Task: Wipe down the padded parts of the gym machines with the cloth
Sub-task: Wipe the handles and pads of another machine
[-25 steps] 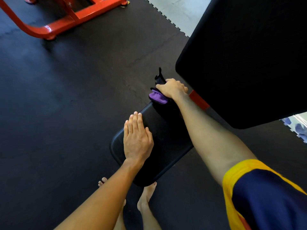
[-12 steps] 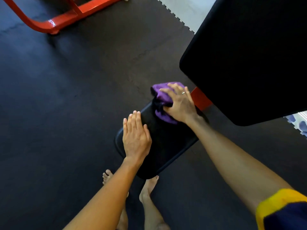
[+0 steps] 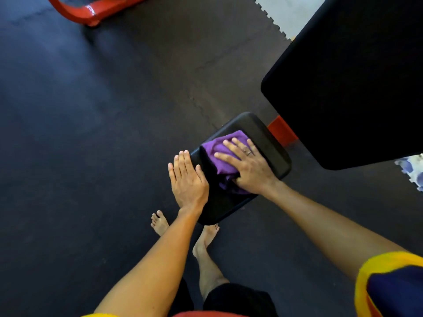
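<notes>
Item 1. Seat pad point(image 3: 270, 143): small, black, with rounded corners, set at a slant just right of centre in the head view. It is the padded surface under both hands. Its near end hangs over the person's bare feet point(image 3: 160, 223).

Item 2. Cloth point(image 3: 225, 145): purple, crumpled, lying on top of the seat pad towards its left half. Its far edge shows beyond the fingertips, and a fold trails out below the thumb.

Item 3. Right hand point(image 3: 249, 165): palm down on the cloth, grip flat and unclenched, fingers straight and slightly spread, pressing the cloth against the pad. A ring point(image 3: 249, 153) sits on one finger. The right arm ends in a navy sleeve point(image 3: 393, 284) with a yellow band.

Item 4. Left hand point(image 3: 187, 179): palm down on the left edge of the seat pad, just beside the cloth but not touching it. Its grip is likewise flat, with fingers straight and held together, and it holds nothing.

Item 5. Back pad point(image 3: 354, 88): large, black, filling the upper right, nearer the camera than the seat pad. An orange-red bracket point(image 3: 282, 131) shows between the two pads.

Item 6. Floor point(image 3: 91, 133): dark rubber matting. A toothed seam meets a pale tile point(image 3: 281, 12) at the top.

Item 7. Red frame point(image 3: 91, 12): a curved tube at the upper left, resting on the floor, well apart from the pads.
</notes>
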The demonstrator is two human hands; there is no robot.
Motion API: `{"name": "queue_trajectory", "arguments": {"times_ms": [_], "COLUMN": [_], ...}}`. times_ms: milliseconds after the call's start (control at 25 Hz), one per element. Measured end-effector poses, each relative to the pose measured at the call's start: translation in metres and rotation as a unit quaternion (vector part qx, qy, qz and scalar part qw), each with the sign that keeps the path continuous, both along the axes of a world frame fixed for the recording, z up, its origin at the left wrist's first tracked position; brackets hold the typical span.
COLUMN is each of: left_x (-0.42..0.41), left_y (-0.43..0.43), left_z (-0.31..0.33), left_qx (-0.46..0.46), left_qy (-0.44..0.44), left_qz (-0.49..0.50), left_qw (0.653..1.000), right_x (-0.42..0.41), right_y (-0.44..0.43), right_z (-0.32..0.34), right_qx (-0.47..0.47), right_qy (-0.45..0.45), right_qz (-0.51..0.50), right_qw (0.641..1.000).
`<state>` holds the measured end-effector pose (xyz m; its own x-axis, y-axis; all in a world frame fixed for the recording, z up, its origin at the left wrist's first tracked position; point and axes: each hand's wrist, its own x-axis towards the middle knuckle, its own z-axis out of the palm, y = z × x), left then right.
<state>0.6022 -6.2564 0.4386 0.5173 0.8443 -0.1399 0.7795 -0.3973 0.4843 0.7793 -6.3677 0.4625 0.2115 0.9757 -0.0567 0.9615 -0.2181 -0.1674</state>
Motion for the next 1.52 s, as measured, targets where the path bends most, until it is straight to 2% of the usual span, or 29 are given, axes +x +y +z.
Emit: {"name": "queue_trajectory", "arguments": {"times_ms": [120, 200, 280, 400, 480, 640, 800, 920, 1000, 1080, 1280, 1360, 1520], "left_x": [0.000, 0.002, 0.002, -0.001, 0.000, 0.002, 0.001, 0.002, 0.002, 0.001, 0.002, 0.001, 0.001], "left_y": [0.000, 0.000, 0.001, 0.003, 0.002, 0.002, -0.001, -0.002, -0.001, 0.001, -0.001, -0.004, -0.002], "left_z": [-0.002, -0.001, -0.002, -0.003, -0.002, -0.002, -0.014, -0.008, -0.001, -0.001, -0.009, -0.007, -0.006], "left_qx": [0.015, 0.018, 0.017, 0.038, 0.030, 0.014, 0.040, 0.032, 0.024, 0.023, 0.044, 0.052, 0.059], "left_qy": [0.011, 0.011, 0.010, 0.024, 0.012, -0.035, -0.028, -0.027, -0.024, -0.025, -0.044, -0.045, -0.044], "left_qz": [0.005, 0.016, 0.022, 0.012, 0.016, 0.056, 0.057, 0.060, 0.050, 0.045, 0.075, 0.079, 0.070], "left_qw": [1.000, 1.000, 1.000, 0.999, 0.999, 0.998, 0.997, 0.997, 0.998, 0.998, 0.995, 0.994, 0.995], "right_x": [0.023, 0.008, -0.016, -0.031, -0.030, -0.028, -0.024, 0.008, 0.037, 0.046, -0.017, -0.009, 0.035], "right_y": [0.045, 0.078, 0.081, 0.035, 0.011, 0.047, 0.113, 0.125, 0.124, 0.127, 0.159, 0.160, 0.144], "right_z": [0.004, 0.004, 0.002, 0.004, 0.005, 0.003, 0.009, 0.010, 0.015, 0.021, 0.019, 0.018, 0.017], "right_qx": [-0.025, -0.047, -0.037, -0.028, -0.023, -0.041, -0.112, -0.091, -0.102, -0.155, -0.178, -0.178, -0.172], "right_qy": [0.027, 0.031, 0.037, 0.031, 0.014, 0.029, 0.071, 0.012, -0.013, -0.018, 0.041, 0.029, -0.015], "right_qz": [-0.155, -0.198, -0.125, 0.012, 0.042, 0.012, 0.014, 0.041, -0.009, -0.048, 0.056, 0.063, -0.047], "right_qw": [0.987, 0.979, 0.991, 0.999, 0.999, 0.999, 0.991, 0.995, 0.995, 0.987, 0.982, 0.982, 0.984]}}
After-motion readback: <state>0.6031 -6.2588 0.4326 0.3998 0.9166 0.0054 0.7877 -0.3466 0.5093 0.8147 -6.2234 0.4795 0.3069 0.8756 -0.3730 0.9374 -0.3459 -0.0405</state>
